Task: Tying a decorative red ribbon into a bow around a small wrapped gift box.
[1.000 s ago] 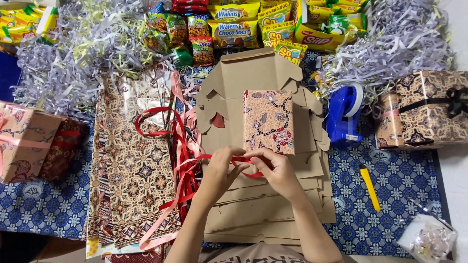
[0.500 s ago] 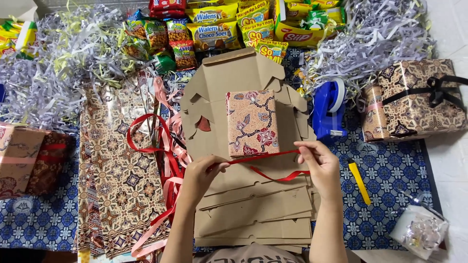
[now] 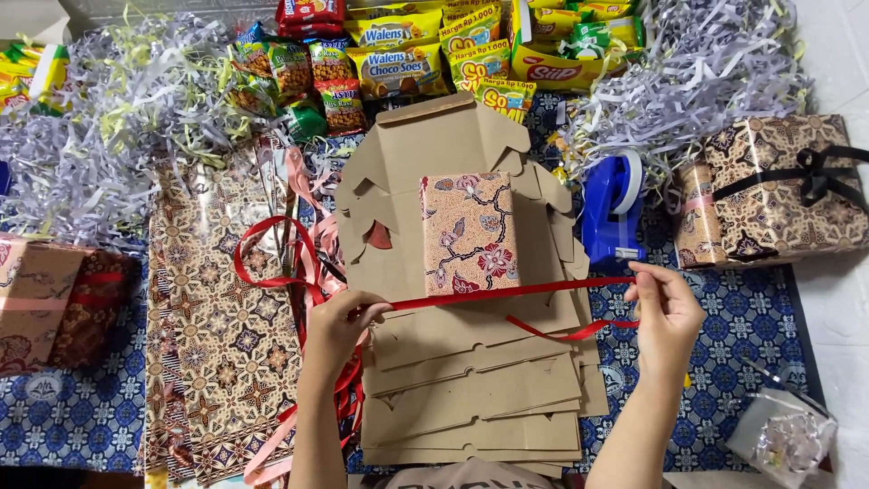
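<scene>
1. The left hand point(image 3: 337, 319) pinched a red ribbon point(image 3: 507, 292) near its left end.
2. The right hand point(image 3: 668, 312) pinched the same ribbon between thumb and fingertips at its right end, so it ran taut between the two hands.
3. The ribbon crossed just below a small wrapped box point(image 3: 469, 233) with a floral pattern.
4. That box lay on a stack of flat cardboard boxes point(image 3: 471, 398).
5. A blue tape dispenser point(image 3: 612, 210) stood just beside the stack, above the right hand.

A blue patterned cloth point(image 3: 760, 317) carries flat cardboard boxes point(image 3: 471, 398), a tape dispenser point(image 3: 611, 213) and shredded paper point(image 3: 715, 63).
</scene>
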